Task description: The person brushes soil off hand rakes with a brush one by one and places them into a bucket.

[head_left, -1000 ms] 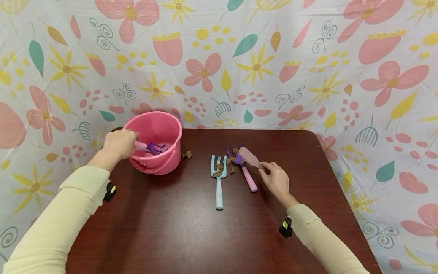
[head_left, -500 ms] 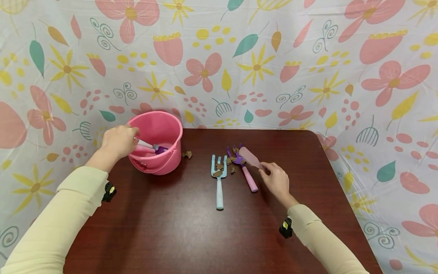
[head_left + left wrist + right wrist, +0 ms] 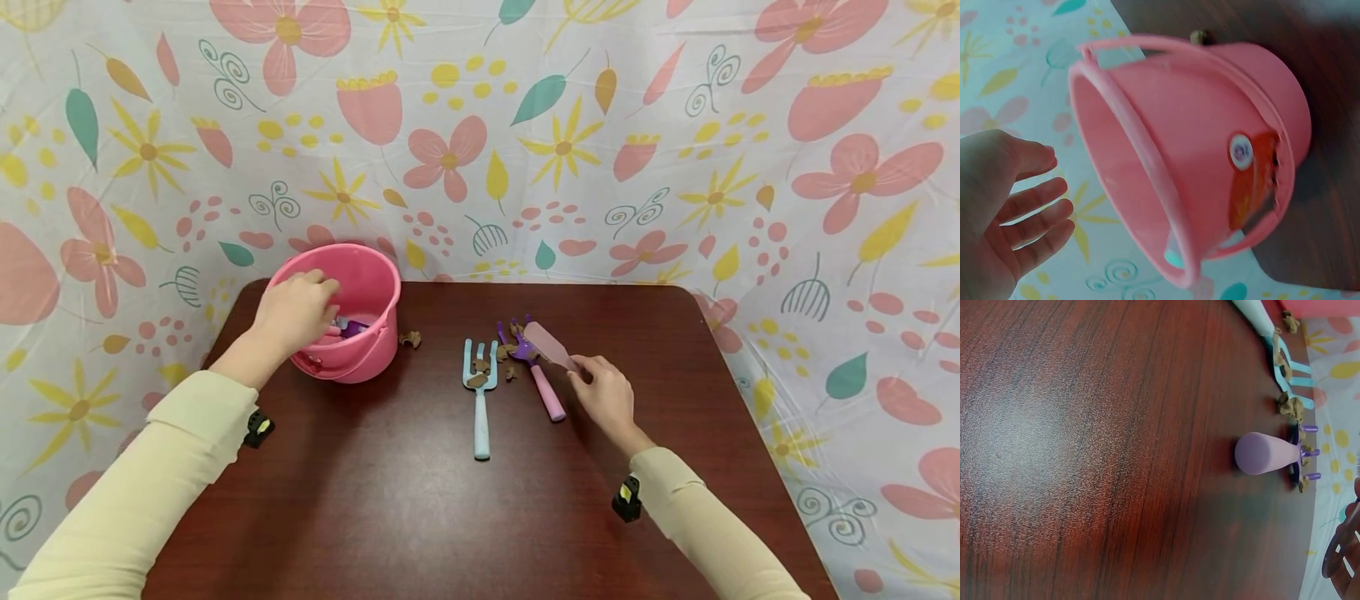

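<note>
My left hand [image 3: 296, 312] is over the near left rim of a pink bucket [image 3: 365, 358], its fingers loosely bent around nothing. In the left wrist view, that hand [image 3: 1016, 215] is beside the bucket's mouth. Purple-headed tools [image 3: 352, 328] lie inside the bucket, partly hidden by the hand and wall. My right hand [image 3: 606, 398] holds a pale pink flat-bladed trowel [image 3: 547, 343], its handle hidden in the grip. The blade is over or against a purple hand fork [image 3: 528, 355] with a pink handle. Left of that lies a light blue hand fork [image 3: 481, 421].
Brown crumbly lumps [image 3: 477, 380] lie on and around the two forks. Another brown lump [image 3: 410, 339] is right of the bucket. The dark wooden table [image 3: 420, 517] ends at a flowered cloth [image 3: 600, 175] behind it.
My left hand let go of the tools with pink and white handles, which now rest in the bucket. It then moved right across the rim. The right hand and trowel stay in place.
</note>
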`<action>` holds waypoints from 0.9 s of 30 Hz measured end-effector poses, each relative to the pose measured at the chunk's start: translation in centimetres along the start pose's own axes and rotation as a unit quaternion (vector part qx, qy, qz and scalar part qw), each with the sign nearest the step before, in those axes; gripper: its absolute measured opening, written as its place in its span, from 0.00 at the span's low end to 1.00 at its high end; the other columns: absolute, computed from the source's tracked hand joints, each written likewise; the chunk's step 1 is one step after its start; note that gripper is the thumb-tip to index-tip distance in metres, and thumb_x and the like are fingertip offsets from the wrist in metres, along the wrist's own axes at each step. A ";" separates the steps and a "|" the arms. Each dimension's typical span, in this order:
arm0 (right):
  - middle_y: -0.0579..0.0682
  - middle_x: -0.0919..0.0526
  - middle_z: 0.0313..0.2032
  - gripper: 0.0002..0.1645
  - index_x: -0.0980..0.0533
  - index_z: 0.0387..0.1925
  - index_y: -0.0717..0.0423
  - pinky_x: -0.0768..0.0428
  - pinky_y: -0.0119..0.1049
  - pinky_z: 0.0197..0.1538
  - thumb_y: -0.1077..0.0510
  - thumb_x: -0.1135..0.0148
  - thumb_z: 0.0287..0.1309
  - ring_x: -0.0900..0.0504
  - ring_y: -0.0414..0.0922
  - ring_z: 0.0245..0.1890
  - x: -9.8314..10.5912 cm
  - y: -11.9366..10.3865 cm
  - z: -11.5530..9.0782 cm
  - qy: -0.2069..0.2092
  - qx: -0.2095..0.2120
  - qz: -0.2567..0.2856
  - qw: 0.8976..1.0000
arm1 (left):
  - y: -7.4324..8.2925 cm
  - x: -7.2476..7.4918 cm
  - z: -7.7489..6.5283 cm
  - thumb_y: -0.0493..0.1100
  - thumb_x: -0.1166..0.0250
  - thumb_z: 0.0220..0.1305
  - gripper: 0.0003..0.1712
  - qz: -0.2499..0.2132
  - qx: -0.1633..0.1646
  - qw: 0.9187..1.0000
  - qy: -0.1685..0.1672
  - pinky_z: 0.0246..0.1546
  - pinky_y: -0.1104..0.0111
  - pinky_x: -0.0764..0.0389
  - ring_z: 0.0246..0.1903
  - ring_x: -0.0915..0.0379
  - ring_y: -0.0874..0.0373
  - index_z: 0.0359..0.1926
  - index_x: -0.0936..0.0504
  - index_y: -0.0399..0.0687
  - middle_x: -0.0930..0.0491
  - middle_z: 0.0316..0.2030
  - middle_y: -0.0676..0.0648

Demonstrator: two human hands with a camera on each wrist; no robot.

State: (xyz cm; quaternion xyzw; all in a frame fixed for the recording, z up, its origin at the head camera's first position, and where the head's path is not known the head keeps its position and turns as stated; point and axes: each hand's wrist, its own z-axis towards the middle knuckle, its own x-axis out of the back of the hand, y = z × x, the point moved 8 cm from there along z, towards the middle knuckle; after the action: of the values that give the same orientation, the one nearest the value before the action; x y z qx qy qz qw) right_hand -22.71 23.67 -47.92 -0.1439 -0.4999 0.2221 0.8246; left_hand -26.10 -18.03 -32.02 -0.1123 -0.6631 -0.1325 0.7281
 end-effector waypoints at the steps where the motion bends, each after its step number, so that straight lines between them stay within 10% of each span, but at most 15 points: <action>1: 0.49 0.17 0.34 0.15 0.18 0.41 0.50 0.26 0.46 0.28 0.57 0.33 0.47 0.20 0.49 0.28 0.0 0.0 0.0 0.000 0.001 0.001 1.000 | 0.4 0.0 0.1 0.40 0.36 0.54 0.15 -0.004 -0.007 1.000 0.005 0.34 0.51 0.22 0.38 0.26 0.46 0.44 0.22 0.40 0.24 0.38 0.41; 27: 0.50 0.17 0.34 0.15 0.18 0.41 0.51 0.25 0.46 0.28 0.57 0.33 0.48 0.20 0.50 0.28 0.1 -0.5 -0.1 -0.007 0.002 0.003 1.000 | 9.6 -3.4 0.6 0.40 0.34 0.52 0.05 -0.048 -0.142 0.986 0.068 0.27 0.62 0.21 0.31 0.25 0.52 0.33 0.20 0.47 0.24 0.30 0.47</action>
State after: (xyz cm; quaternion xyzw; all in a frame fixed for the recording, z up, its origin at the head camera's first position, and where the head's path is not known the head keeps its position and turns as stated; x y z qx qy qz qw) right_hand -22.43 23.28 -47.68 -0.1420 -0.5047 0.2265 0.8209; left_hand -23.70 -8.69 -35.19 -0.1727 -0.5916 -0.2674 0.7407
